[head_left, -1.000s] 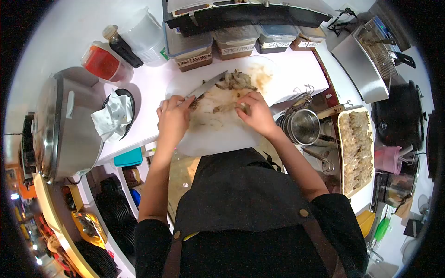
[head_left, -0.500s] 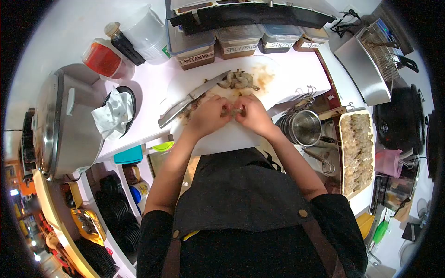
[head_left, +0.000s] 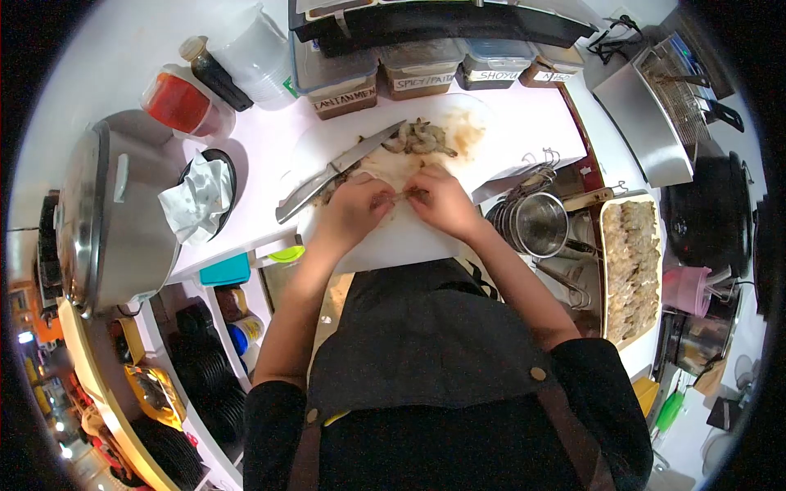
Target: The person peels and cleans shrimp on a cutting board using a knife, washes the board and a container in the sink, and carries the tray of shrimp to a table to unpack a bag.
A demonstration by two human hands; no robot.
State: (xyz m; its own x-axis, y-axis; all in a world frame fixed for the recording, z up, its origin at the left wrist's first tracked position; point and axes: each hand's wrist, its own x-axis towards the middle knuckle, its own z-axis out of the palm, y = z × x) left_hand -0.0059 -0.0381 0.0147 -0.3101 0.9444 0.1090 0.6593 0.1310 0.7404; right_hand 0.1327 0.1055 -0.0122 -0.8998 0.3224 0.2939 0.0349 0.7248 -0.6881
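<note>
Both hands meet over the near half of a white cutting board (head_left: 401, 245). My left hand (head_left: 360, 209) and my right hand (head_left: 442, 200) pinch a small shrimp (head_left: 400, 197) between them, one hand at each end. Most of the shrimp is hidden by the fingers. A large knife (head_left: 340, 169) lies slantwise on the board, beyond and to the left of my left hand, with its handle toward the lower left. Several grey shrimp (head_left: 422, 139) are piled near the knife's tip, with dark scraps along the blade.
Labelled sauce tubs (head_left: 422, 72) line the back. A black bowl (head_left: 232, 184) with crumpled paper and a steel cooker (head_left: 135, 221) stand at the left. Strainers (head_left: 540, 225) and a tray of shrimp (head_left: 630, 270) are at the right.
My left hand has let go of the knife, which now lies on the board, and moved right to the shrimp at my right hand. Lately the hands have drawn slightly apart.
</note>
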